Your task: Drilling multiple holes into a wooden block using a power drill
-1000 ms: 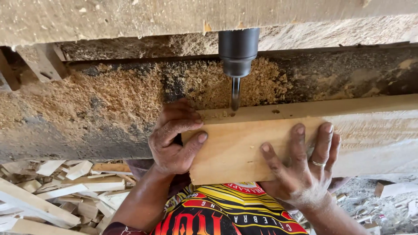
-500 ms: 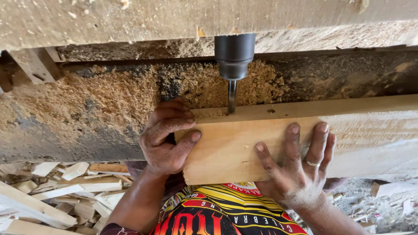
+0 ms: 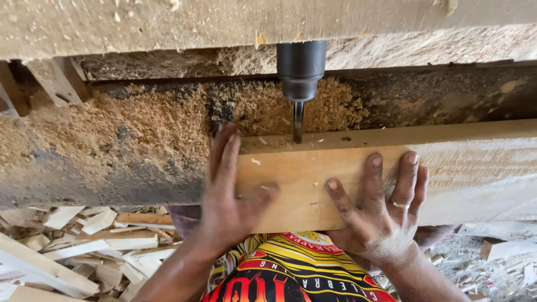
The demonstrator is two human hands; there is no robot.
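A light wooden board (image 3: 313, 184) lies flat in front of me, its far edge under a dark drill chuck (image 3: 301, 67) with a bit (image 3: 298, 123) touching the board's edge strip. A small hole (image 3: 346, 138) shows to the right of the bit. My left hand (image 3: 232, 190) is blurred, fingers stretched along the board's left end, thumb on its top. My right hand (image 3: 383, 207), dusty and wearing a ring, presses flat on the board's right part with fingers spread.
Sawdust (image 3: 168, 128) covers the dark machine bed behind the board. A heavy timber beam (image 3: 168, 25) runs across the top. Several wood offcuts (image 3: 84, 240) are piled at lower left, more scraps (image 3: 492, 263) at lower right.
My left hand has opened from a curled grip on the board's left end to stretched fingers and is moving. The board has shifted slightly away from me. The right hand stays flat.
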